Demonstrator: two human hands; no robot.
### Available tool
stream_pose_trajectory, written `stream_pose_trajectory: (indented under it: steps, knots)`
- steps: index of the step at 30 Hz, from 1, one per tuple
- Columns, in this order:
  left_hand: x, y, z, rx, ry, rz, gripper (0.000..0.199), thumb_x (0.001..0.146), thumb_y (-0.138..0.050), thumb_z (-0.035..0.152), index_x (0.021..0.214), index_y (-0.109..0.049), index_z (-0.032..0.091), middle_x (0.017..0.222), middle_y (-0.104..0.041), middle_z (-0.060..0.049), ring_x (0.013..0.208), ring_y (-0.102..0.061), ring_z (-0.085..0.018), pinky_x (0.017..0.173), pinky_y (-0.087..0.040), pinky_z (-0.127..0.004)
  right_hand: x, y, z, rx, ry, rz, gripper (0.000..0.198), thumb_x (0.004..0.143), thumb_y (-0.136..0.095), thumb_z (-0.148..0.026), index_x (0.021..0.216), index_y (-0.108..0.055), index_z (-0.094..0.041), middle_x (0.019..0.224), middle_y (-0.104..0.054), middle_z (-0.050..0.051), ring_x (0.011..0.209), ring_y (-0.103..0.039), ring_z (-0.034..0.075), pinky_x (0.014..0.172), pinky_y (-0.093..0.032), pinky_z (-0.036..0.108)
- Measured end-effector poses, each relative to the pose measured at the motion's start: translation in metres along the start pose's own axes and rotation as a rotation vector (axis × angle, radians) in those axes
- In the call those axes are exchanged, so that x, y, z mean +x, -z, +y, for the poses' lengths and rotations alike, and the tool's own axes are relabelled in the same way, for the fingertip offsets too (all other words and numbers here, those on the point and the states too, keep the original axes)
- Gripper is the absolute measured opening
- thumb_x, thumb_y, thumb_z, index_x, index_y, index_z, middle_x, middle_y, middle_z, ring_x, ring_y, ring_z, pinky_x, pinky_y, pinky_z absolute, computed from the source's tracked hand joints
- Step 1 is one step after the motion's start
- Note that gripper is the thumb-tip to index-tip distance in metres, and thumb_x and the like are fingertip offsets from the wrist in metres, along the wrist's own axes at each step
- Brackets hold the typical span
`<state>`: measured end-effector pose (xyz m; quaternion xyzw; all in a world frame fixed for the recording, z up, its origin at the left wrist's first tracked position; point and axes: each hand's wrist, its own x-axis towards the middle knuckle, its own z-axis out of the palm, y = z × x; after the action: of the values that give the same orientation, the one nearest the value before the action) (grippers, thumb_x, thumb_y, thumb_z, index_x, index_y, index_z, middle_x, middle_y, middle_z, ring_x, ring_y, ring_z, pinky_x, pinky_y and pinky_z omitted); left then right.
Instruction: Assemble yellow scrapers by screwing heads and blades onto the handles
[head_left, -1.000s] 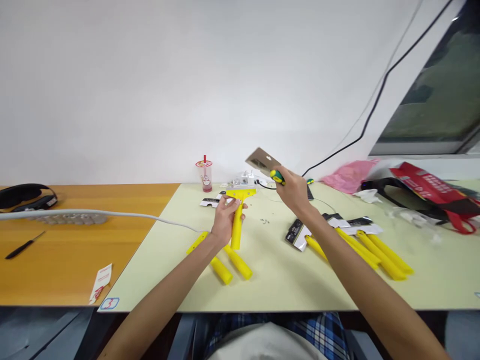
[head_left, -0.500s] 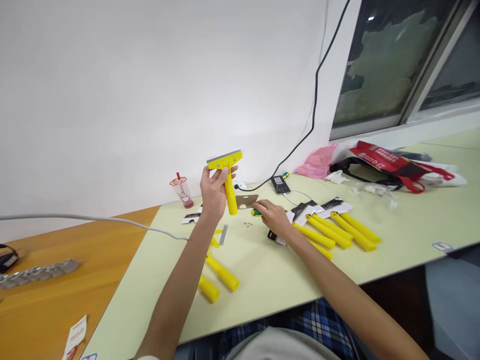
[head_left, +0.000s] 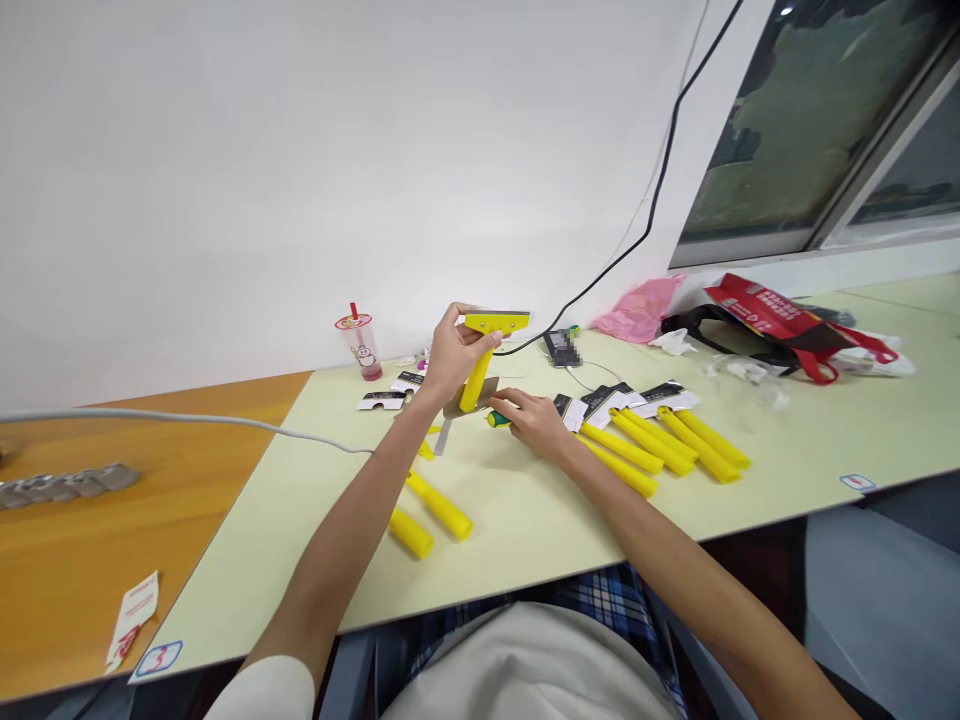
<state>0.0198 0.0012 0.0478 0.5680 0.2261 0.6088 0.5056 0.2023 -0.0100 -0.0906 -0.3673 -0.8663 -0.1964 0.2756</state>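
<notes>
Left hand: the person's left hand (head_left: pixel 454 350) is raised above the table, thumb and fingers wrapped around the neck of a yellow scraper (head_left: pixel 496 322).
Right hand: the right hand (head_left: pixel 540 425), lower and closer to the person, curls around a green and yellow tool handle (head_left: pixel 497 419); its fingertips also meet a grey-brown card (head_left: pixel 488 393), though I cannot tell how firmly they pinch it.
Scraper: held up off the table, its wide head uppermost, its handle slanting down in front of the card.
Near the left forearm: two yellow handles (head_left: pixel 442 506) lie side by side, partly hidden by the arm; a metal blade (head_left: pixel 444 437) lies just beyond them.
Beside the right forearm: several more yellow handles (head_left: pixel 701 445) lie in a slanting row, with black and white cards (head_left: pixel 664 397) at their far ends.
Back of the table: from left to right, a clear cup (head_left: pixel 364 345) with a red straw, a dark device (head_left: pixel 562 347) with its screen blurred, a pink bag (head_left: pixel 641 310) and a red bag (head_left: pixel 772 312).
Table: the pale tabletop (head_left: pixel 540 535) adjoins an orange-brown one (head_left: pixel 172 480).
</notes>
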Motion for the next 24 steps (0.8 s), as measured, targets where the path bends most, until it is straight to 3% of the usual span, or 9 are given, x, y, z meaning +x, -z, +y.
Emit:
stream_pose_trajectory:
  steps: [6, 14, 18, 24]
  knots:
    - [0.007, 0.013, -0.008, 0.149, -0.056, 0.021, 0.045, 0.064, -0.105, 0.025, 0.095, -0.073, 0.018, 0.092, -0.079, -0.005, 0.093, -0.078, -0.025, 0.085, -0.061, -0.034, -0.001, -0.001, 0.000, 0.013, -0.001, 0.055, 0.060, 0.087, -0.052, 0.007, 0.133, -0.073, -0.025, 0.131, -0.080, 0.008, 0.106, -0.077, 0.019, 0.066, -0.047, 0.023]
    - [0.009, 0.013, -0.005, 0.055, -0.192, 0.081, 0.050, 0.069, -0.104, 0.044, 0.089, -0.064, 0.022, 0.091, -0.074, -0.002, 0.094, -0.076, -0.021, 0.083, -0.059, -0.030, -0.002, 0.001, -0.001, 0.039, -0.005, 0.164, 0.060, 0.087, -0.052, 0.009, 0.132, -0.075, -0.023, 0.130, -0.082, 0.008, 0.108, -0.080, 0.019, 0.072, -0.054, 0.023]
    - [0.009, 0.020, -0.002, 0.152, -0.132, 0.039, 0.052, 0.070, -0.103, 0.050, 0.084, -0.062, 0.022, 0.082, -0.069, 0.000, 0.085, -0.073, -0.019, 0.076, -0.058, -0.029, -0.003, -0.001, 0.000, 0.043, -0.040, 0.239, 0.062, 0.083, -0.052, 0.008, 0.131, -0.077, -0.023, 0.129, -0.083, 0.008, 0.109, -0.081, 0.021, 0.076, -0.059, 0.025]
    - [0.011, 0.036, 0.007, 0.378, -0.002, -0.013, 0.042, 0.069, -0.102, 0.048, 0.082, -0.077, 0.018, 0.083, -0.076, -0.006, 0.077, -0.069, -0.020, 0.073, -0.054, -0.030, -0.004, 0.001, 0.003, 0.054, -0.059, 0.325, 0.065, 0.082, -0.051, 0.008, 0.134, -0.077, -0.023, 0.130, -0.083, 0.009, 0.112, -0.082, 0.022, 0.080, -0.063, 0.026]
